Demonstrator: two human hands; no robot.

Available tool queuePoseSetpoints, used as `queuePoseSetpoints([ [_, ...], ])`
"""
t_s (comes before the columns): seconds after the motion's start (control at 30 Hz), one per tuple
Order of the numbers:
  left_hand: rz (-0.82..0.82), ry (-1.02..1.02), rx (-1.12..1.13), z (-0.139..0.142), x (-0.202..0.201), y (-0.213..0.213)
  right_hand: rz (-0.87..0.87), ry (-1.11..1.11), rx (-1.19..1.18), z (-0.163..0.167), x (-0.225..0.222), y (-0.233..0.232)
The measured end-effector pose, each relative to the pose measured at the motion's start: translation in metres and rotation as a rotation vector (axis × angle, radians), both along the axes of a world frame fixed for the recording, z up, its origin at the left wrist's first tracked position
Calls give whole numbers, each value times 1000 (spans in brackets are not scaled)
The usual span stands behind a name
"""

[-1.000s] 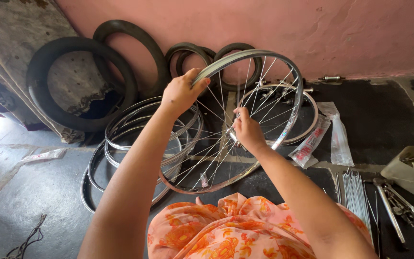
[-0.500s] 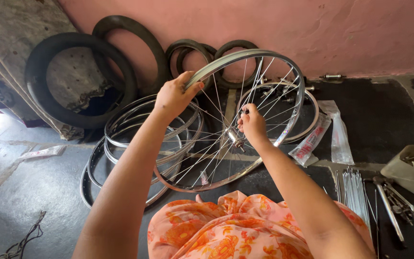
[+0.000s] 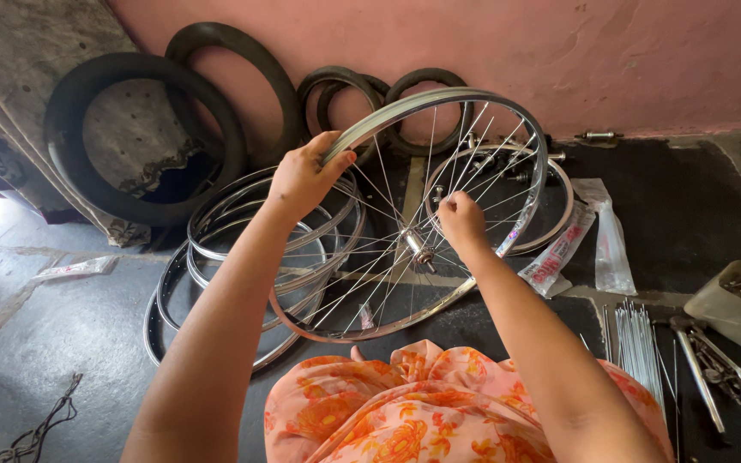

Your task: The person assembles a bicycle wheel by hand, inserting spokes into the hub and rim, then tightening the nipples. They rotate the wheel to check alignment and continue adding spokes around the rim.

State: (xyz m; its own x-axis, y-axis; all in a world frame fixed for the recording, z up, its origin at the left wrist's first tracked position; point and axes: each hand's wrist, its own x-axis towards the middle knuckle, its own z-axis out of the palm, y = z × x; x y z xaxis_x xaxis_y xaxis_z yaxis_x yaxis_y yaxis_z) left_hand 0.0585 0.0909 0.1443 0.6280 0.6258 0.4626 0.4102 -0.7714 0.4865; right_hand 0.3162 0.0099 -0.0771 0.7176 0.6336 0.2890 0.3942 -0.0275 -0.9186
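Note:
A spoked bicycle wheel (image 3: 508, 120) with a shiny metal rim stands tilted on the floor in front of me, its hub (image 3: 419, 250) near the middle. My left hand (image 3: 302, 176) grips the rim at its upper left. My right hand (image 3: 460, 219) is closed around spokes just right of the hub, fingers pinched. Both arms reach over my orange flowered clothing (image 3: 405, 403).
Several bare rims (image 3: 225, 249) lie stacked on the floor at left. Black tyres (image 3: 130, 129) lean against the pink wall. Loose spokes (image 3: 641, 343), plastic packets (image 3: 606, 249), metal tools (image 3: 701, 373) and a plastic tub of small parts (image 3: 735, 309) lie at right.
My left hand has slid slightly along the rim and my right hand has shifted a little among the spokes near the hub. The wheel has turned slightly.

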Motion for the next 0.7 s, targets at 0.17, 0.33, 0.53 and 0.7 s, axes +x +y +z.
queuePoseSetpoints([
  [0.17, -9, -10, 22, 0, -3, -1, 422, 794, 288, 6, 13, -3],
  [0.33, -15, -13, -13, 1, -6, -3, 553, 806, 264, 26, 21, -23],
  [0.53, -7, -10, -8, 0, -7, -3, 579, 825, 228, 38, 17, -29],
  [0.7, -31, -22, 1, -1, -8, -1, 624, 869, 274, 41, 25, -30],
])
